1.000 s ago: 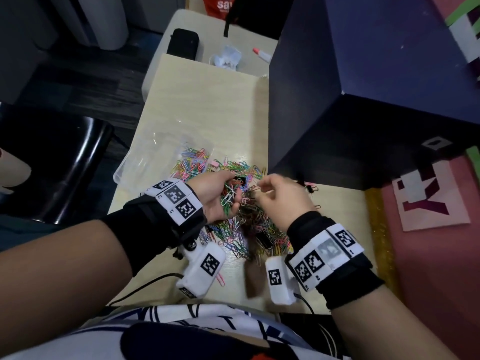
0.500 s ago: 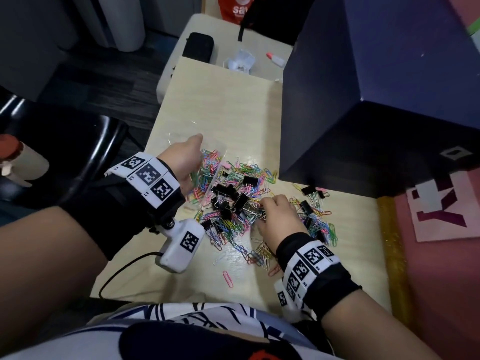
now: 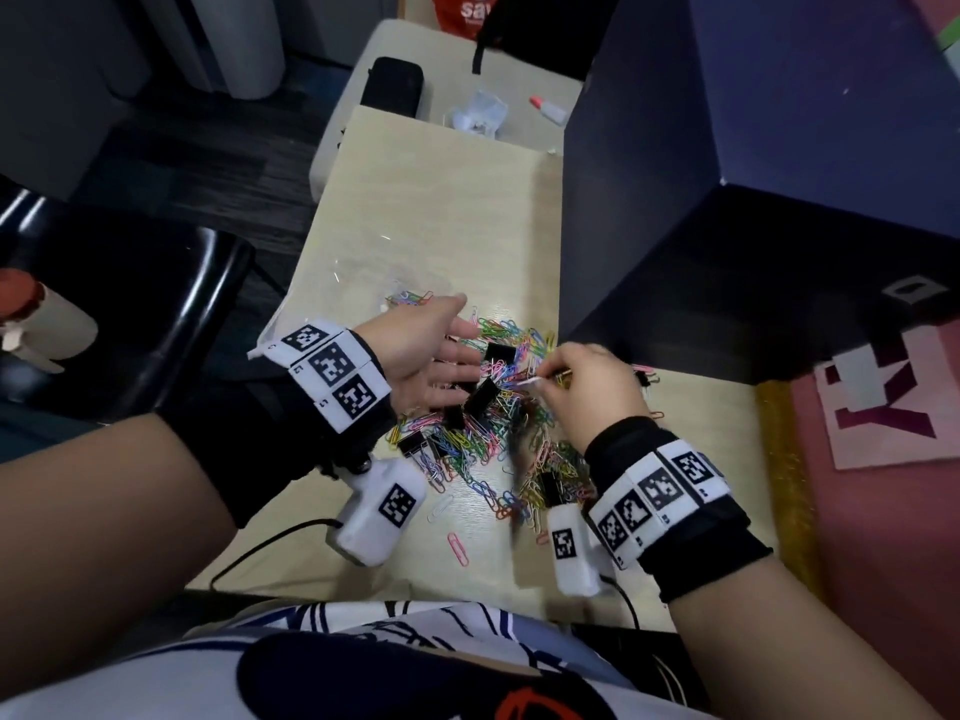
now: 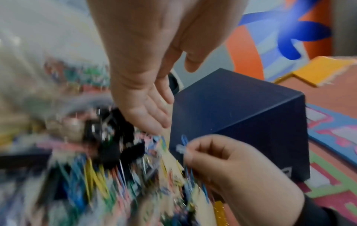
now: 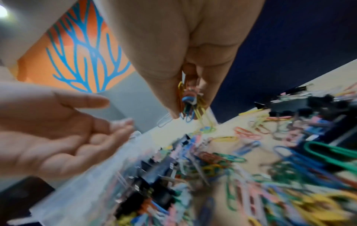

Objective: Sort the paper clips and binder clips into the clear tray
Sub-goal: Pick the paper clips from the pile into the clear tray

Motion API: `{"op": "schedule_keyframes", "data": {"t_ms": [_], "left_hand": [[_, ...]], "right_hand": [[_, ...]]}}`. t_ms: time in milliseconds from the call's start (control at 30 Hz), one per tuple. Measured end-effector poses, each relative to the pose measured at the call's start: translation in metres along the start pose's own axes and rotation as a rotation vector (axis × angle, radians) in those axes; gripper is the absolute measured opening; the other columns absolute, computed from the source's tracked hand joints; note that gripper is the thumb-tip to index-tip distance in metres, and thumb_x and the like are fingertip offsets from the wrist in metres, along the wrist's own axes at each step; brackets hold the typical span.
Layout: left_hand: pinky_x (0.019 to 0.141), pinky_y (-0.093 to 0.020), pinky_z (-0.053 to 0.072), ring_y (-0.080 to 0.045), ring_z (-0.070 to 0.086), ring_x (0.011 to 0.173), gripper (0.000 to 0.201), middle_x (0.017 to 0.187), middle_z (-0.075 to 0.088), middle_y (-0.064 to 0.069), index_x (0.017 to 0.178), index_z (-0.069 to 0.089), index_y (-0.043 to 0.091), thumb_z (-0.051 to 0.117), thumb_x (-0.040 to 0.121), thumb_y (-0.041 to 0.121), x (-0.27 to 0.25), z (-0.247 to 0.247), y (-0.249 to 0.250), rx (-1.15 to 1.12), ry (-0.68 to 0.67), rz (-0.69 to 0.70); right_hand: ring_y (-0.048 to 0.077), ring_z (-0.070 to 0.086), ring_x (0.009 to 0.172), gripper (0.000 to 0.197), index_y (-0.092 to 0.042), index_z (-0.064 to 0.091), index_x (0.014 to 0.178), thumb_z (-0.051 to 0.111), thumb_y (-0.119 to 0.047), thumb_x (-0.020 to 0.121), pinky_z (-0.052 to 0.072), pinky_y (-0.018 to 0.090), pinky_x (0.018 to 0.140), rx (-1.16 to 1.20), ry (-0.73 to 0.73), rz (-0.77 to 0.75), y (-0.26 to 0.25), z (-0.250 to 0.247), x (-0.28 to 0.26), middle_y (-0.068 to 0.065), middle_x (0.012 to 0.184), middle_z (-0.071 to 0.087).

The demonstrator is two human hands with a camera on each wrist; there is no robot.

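Note:
A heap of coloured paper clips (image 3: 488, 439) mixed with black binder clips (image 3: 480, 394) lies on the light wooden table (image 3: 441, 200). The clear tray (image 3: 332, 298) sits at the heap's far left, with several paper clips inside; my left arm covers much of it. My left hand (image 3: 436, 356) is palm-up with straight fingers above the heap's left side, holding nothing. My right hand (image 3: 566, 376) hovers just right of it and pinches a small bunch of paper clips (image 5: 190, 104) between thumb and fingers, a little above the heap.
A tall dark blue box (image 3: 727, 174) stands against the heap's right side. A black chair (image 3: 130, 304) is left of the table. Beyond the table, a white surface holds a black case (image 3: 392, 90) and small items. A loose pink clip (image 3: 457, 548) lies near the front edge.
My left hand has come back from the tray and turned palm-up over the heap. My right hand has lifted off the heap with a bunch of paper clips.

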State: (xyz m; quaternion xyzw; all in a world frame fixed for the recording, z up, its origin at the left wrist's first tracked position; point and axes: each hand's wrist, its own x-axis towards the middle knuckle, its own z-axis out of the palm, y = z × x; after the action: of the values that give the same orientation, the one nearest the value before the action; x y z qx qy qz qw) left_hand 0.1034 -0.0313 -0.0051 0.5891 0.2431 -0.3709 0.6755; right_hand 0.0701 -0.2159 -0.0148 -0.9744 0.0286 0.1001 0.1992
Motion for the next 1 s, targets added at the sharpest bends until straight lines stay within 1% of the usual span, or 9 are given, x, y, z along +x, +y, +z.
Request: {"op": "schedule_keyframes", "data": {"t_ms": [67, 200, 300, 433, 567, 667, 733, 800, 1000], "left_hand": [[0.075, -0.043, 0.052, -0.026, 0.062, 0.095, 0.048, 0.106, 0.062, -0.014, 0.114, 0.054, 0.011, 0.033, 0.098, 0.050, 0.001, 0.010, -0.006, -0.072, -0.085, -0.070], [0.073, -0.045, 0.054, -0.026, 0.064, 0.077, 0.052, 0.082, 0.061, -0.008, 0.116, 0.056, 0.013, 0.029, 0.098, 0.053, 0.007, 0.026, -0.015, -0.212, -0.193, -0.125], [0.058, -0.031, 0.055, -0.016, 0.062, 0.059, 0.039, 0.076, 0.065, -0.001, 0.100, 0.060, 0.019, 0.029, 0.100, 0.043, 0.008, 0.033, -0.019, -0.247, -0.220, -0.101], [0.055, -0.026, 0.053, -0.016, 0.057, 0.060, 0.036, 0.067, 0.062, -0.005, 0.083, 0.057, 0.012, 0.031, 0.101, 0.030, 0.007, 0.034, -0.022, -0.283, -0.179, -0.112], [0.066, -0.034, 0.050, -0.018, 0.060, 0.069, 0.038, 0.076, 0.063, -0.012, 0.080, 0.057, 0.008, 0.029, 0.101, 0.024, 0.005, 0.029, -0.021, -0.278, -0.132, -0.119], [0.066, -0.034, 0.054, -0.021, 0.061, 0.073, 0.036, 0.089, 0.062, -0.016, 0.090, 0.059, 0.004, 0.029, 0.100, 0.021, 0.003, 0.023, -0.018, -0.292, -0.121, -0.114], [0.062, -0.034, 0.058, -0.023, 0.062, 0.075, 0.034, 0.095, 0.063, -0.018, 0.101, 0.059, 0.001, 0.030, 0.099, 0.018, 0.000, 0.020, -0.017, -0.318, -0.117, -0.115], [0.061, -0.035, 0.058, -0.025, 0.064, 0.077, 0.033, 0.097, 0.064, -0.019, 0.104, 0.059, 0.000, 0.032, 0.099, 0.017, -0.001, 0.016, -0.016, -0.337, -0.109, -0.116], [0.071, -0.032, 0.057, -0.021, 0.065, 0.072, 0.028, 0.092, 0.065, -0.017, 0.094, 0.061, 0.001, 0.036, 0.099, 0.013, -0.006, 0.008, -0.011, -0.309, -0.116, -0.045]], "right_hand": [[0.012, 0.051, 0.080, 0.004, -0.026, 0.065, 0.087, 0.068, -0.026, 0.084, 0.029, 0.019, 0.068, 0.089, 0.044, -0.031, -0.010, -0.003, -0.001, -0.005, 0.095, 0.056], [0.015, 0.062, 0.083, 0.008, -0.027, 0.067, 0.091, 0.069, -0.027, 0.083, 0.049, 0.030, 0.082, 0.293, -0.005, -0.112, -0.032, -0.003, -0.007, -0.003, 0.096, 0.064], [0.014, 0.064, 0.090, 0.014, -0.024, 0.067, 0.101, 0.061, -0.023, 0.089, 0.050, 0.030, 0.086, 0.333, -0.053, -0.124, -0.037, -0.006, -0.010, -0.003, 0.098, 0.069], [0.020, 0.066, 0.084, 0.016, -0.027, 0.065, 0.095, 0.053, -0.019, 0.088, 0.052, 0.040, 0.085, 0.438, 0.044, -0.041, -0.023, -0.003, -0.007, 0.001, 0.095, 0.068], [0.020, 0.058, 0.103, 0.019, -0.021, 0.063, 0.106, 0.053, -0.017, 0.090, 0.038, 0.024, 0.088, 0.090, -0.011, 0.023, -0.003, 0.007, -0.002, 0.003, 0.111, 0.060], [0.027, 0.045, 0.121, 0.057, -0.021, 0.044, 0.133, 0.064, -0.040, 0.083, 0.037, 0.033, 0.101, -0.148, -0.248, 0.004, 0.004, 0.027, -0.010, 0.005, 0.131, 0.044], [0.028, 0.036, 0.124, 0.072, -0.025, 0.038, 0.137, 0.069, -0.050, 0.077, 0.035, 0.037, 0.104, -0.214, -0.284, -0.018, 0.005, 0.040, -0.017, 0.003, 0.134, 0.037], [0.028, 0.034, 0.122, 0.064, -0.024, 0.041, 0.133, 0.067, -0.048, 0.079, 0.036, 0.038, 0.103, -0.225, -0.229, -0.041, 0.006, 0.045, -0.020, 0.004, 0.132, 0.036], [0.031, 0.048, 0.108, 0.032, -0.014, 0.051, 0.122, 0.053, -0.015, 0.091, 0.043, 0.034, 0.090, -0.191, -0.216, -0.066, 0.012, 0.041, -0.016, 0.012, 0.118, 0.043]]}}
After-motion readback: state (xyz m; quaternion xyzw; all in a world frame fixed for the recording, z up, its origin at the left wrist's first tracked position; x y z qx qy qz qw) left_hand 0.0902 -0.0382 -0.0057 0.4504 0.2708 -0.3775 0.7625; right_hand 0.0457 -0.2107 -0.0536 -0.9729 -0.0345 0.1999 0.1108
